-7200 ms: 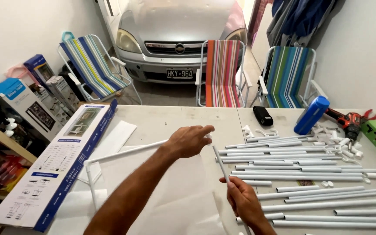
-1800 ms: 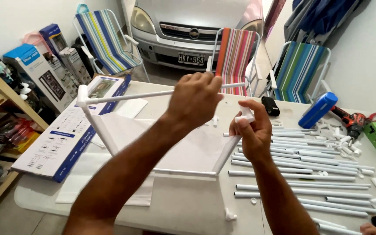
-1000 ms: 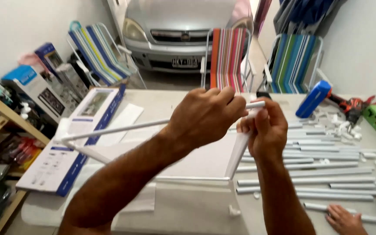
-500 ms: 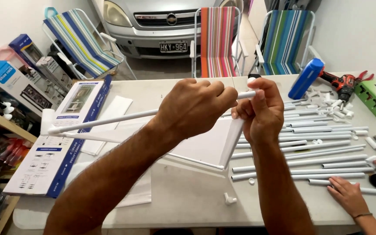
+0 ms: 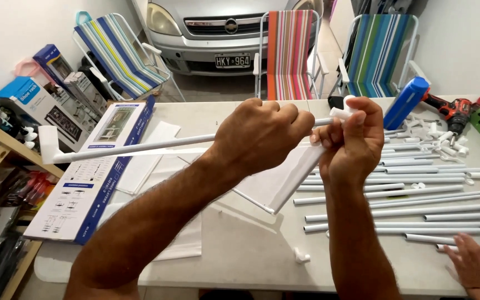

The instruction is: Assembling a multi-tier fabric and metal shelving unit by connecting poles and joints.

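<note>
white tube and corner connector, held up over table

white tube (image 5: 140, 147) ran level across the view, from a connector at 9 o'clock to both hands near centre. left hand (image 5: 262, 136) was fisted tight around the tube. right hand (image 5: 351, 141), just at 3 o'clock of the left, was closed on a small white connector (image 5: 344, 111) at the tube's end, thumb and fingers pinching it. a white fabric panel (image 5: 290, 180) hung below the hands on a thin frame.

loose white tubes (image 5: 418, 194) lay in rows on the table (image 5: 251, 261) at 3 to 4 o'clock; a blue-and-white box (image 5: 93, 172) at 8 o'clock; a red drill (image 5: 454, 108) at 2 o'clock. another person's hand (image 5: 470, 261) rested at 5 o'clock beside the tubes.

risks, as judged: the connector could seat crooked or slip off if pushed off-axis; the long free end could swing into the shelf at 9 o'clock; the hanging panel might twist or pull loose under the tube's leverage.
</note>
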